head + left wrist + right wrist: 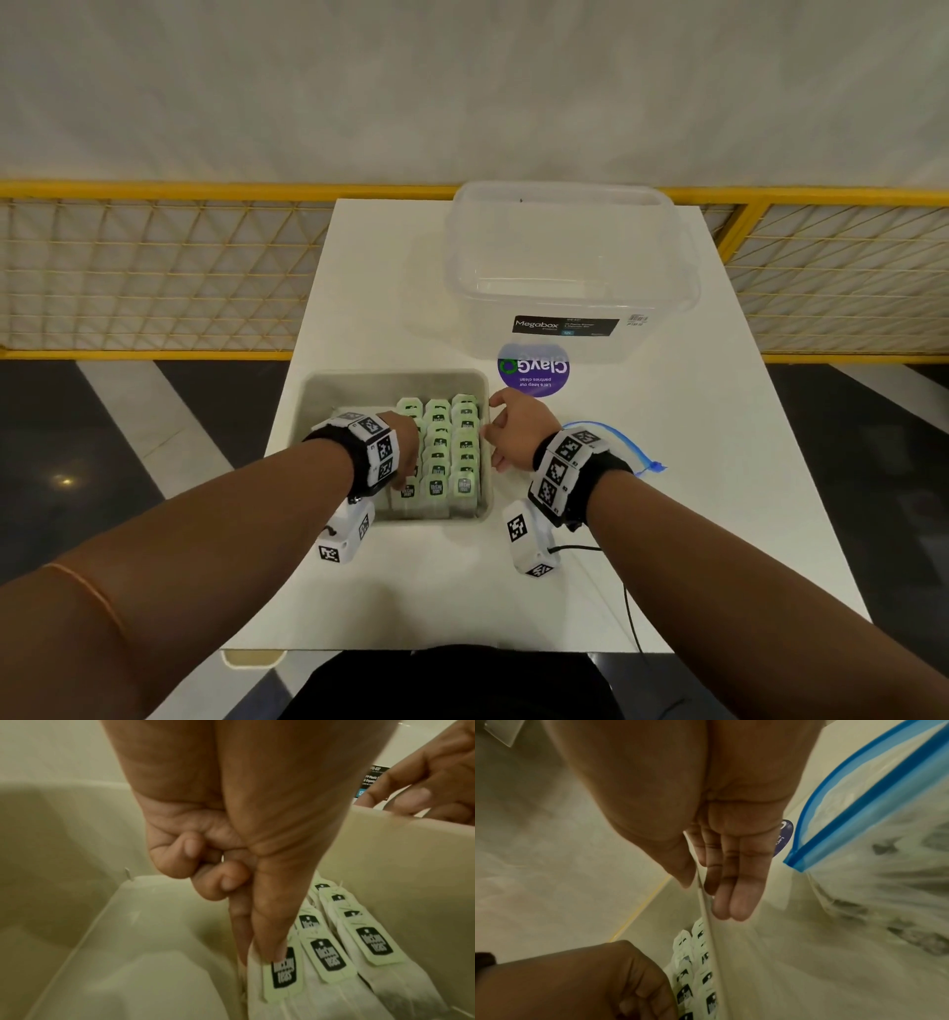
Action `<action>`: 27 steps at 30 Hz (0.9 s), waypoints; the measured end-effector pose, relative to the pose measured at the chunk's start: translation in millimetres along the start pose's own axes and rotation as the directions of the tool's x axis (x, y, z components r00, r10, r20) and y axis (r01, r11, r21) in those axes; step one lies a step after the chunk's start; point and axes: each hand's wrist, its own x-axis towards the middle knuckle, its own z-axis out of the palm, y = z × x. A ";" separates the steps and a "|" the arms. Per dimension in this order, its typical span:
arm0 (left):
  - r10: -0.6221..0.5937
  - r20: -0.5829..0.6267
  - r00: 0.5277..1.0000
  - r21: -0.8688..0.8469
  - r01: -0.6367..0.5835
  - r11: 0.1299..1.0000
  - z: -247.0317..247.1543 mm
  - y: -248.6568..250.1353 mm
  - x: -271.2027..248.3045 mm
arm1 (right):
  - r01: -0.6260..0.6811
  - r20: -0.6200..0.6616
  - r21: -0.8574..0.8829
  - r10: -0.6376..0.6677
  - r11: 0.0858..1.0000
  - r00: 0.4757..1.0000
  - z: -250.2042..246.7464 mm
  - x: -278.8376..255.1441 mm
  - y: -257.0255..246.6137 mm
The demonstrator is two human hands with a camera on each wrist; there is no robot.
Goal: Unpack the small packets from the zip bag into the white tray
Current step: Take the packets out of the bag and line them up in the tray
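The white tray [390,374] sits on the table near me. Pale green small packets [464,447] with black labels fill its right half in three rows. My left hand [405,467] reaches down into the tray. Its thumb and forefinger [262,953] pinch the top edge of the nearest packet [282,971] in the left row, and its other fingers are curled. My right hand [495,437] holds the tray's right wall [711,943], thumb inside and straight fingers [734,902] outside. The zip bag [885,862], with a blue zip [631,447], lies right of the tray under my right wrist.
A clear lidded Megabox container [565,267] stands at the back of the white table [719,462]. A round purple sticker [534,372] lies between it and the tray. A yellow mesh railing [154,267] runs behind the table. A black cable [629,606] trails over the table's near right part.
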 end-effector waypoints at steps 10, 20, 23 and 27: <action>-0.083 -0.289 0.954 -0.245 0.010 0.969 -80.6 36.3 -47.9 | 0.096 -0.165 -0.235 -0.137 0.967 0.977 -83.7 -16.8 41.3; 0.017 -0.399 0.917 -0.327 -0.160 0.931 -96.3 169.1 -18.9 | -0.104 -0.059 -0.491 0.086 0.865 0.995 -125.1 -23.7 116.9; -0.100 -0.255 0.962 -0.270 0.029 0.962 -71.8 187.5 0.7 | -0.073 0.030 -0.509 0.102 0.858 0.994 -121.9 -22.8 130.5; -0.271 -0.129 0.954 -0.564 0.155 0.811 -60.4 197.4 6.9 | -0.052 0.046 -0.442 0.080 0.896 0.996 -118.0 -21.6 145.0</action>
